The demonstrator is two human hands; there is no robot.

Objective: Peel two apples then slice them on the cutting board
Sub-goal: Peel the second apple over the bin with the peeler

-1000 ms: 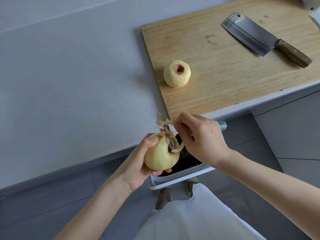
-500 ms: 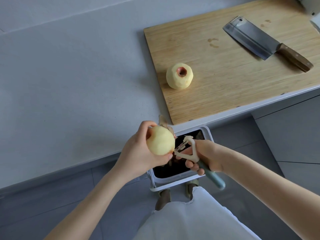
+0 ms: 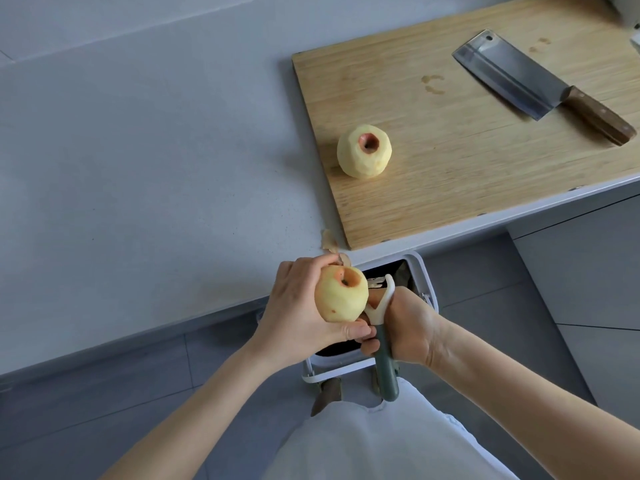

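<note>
My left hand (image 3: 294, 313) grips a mostly peeled pale yellow apple (image 3: 341, 294) below the counter edge, its stem hollow turned up with a ring of red skin. My right hand (image 3: 403, 327) holds a peeler (image 3: 381, 327) with a white head and grey-green handle, the head against the apple's right side. A second peeled apple (image 3: 363, 151) with red skin around its hollow stands near the left end of the wooden cutting board (image 3: 467, 150). A cleaver (image 3: 512, 76) with a wooden handle lies on the board's far right.
A white bin (image 3: 424, 282) with a dark inside stands on the floor under my hands, against the grey counter (image 3: 138, 168). Scraps of peel (image 3: 329, 242) lie on the counter edge beside the board's near left corner. Grey cabinet fronts are at the right.
My left hand has turned the apple so its stem hollow faces up. My right hand swung the peeler from the apple's top down to its right side, handle pointing toward me.
</note>
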